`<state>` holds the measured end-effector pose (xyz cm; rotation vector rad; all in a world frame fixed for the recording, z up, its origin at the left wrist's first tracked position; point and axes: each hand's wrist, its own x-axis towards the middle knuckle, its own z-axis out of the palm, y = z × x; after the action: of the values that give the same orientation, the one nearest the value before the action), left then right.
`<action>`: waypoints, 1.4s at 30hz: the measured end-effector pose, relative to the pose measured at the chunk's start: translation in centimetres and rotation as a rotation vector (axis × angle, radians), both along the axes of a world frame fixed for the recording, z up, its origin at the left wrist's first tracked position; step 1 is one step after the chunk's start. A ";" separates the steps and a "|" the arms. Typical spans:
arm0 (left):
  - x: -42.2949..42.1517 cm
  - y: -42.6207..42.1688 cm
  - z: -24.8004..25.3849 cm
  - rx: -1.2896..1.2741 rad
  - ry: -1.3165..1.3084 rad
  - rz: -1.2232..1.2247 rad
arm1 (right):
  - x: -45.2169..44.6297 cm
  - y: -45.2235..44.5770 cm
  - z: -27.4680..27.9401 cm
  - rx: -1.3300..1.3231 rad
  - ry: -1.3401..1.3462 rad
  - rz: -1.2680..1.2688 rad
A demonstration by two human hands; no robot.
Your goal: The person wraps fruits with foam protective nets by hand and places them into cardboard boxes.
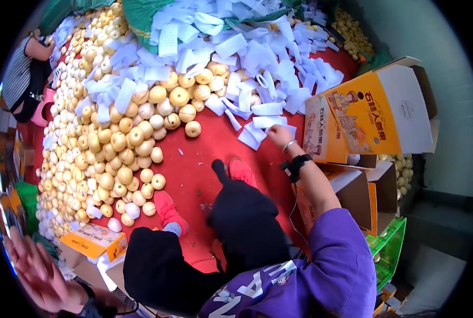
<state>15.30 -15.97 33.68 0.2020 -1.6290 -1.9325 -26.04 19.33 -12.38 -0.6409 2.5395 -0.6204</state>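
Note:
My left hand (pixel 40 270) is raised at the lower left, fingers stretched out and holding nothing. It is near an orange-and-white carton (pixel 94 240) with an open body. My right hand (pixel 280 136) is closed, knuckles up, right beside the white foam net sleeves (pixel 268 122) on the red floor covering; whatever its fingers hold, if anything, is hidden. A big heap of pale yellow round fruits (pixel 106 159) spreads to the left and ahead of my feet. More foam sleeves (pixel 263 53) lie piled over the far part of the heap.
Orange printed cartons (pixel 353 116) stand open at my right, above a green plastic crate (pixel 390 254). A green sack (pixel 141 18) lies behind the foam pile. At the far left another person in a striped top (pixel 16 77) sits by a pink stool (pixel 44 107). Red floor covering (pixel 188 164) surrounds my shoes.

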 end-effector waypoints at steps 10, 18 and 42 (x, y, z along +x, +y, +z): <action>-20.2 7.4 -18.8 0.065 -0.762 -0.089 | -6.7 -4.4 -1.8 0.090 0.221 -0.250; -25.7 14.9 -34.8 -0.596 -0.783 -0.276 | 2.7 -7.1 7.0 -0.612 -0.306 0.407; -20.6 11.4 -40.3 1.244 -0.335 -0.266 | 3.4 -10.3 3.2 -1.378 -1.840 -0.076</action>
<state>-5.25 -4.62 -6.61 0.8450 -0.3780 -2.9884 -22.63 9.06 -9.17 -0.0574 0.2220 -1.7663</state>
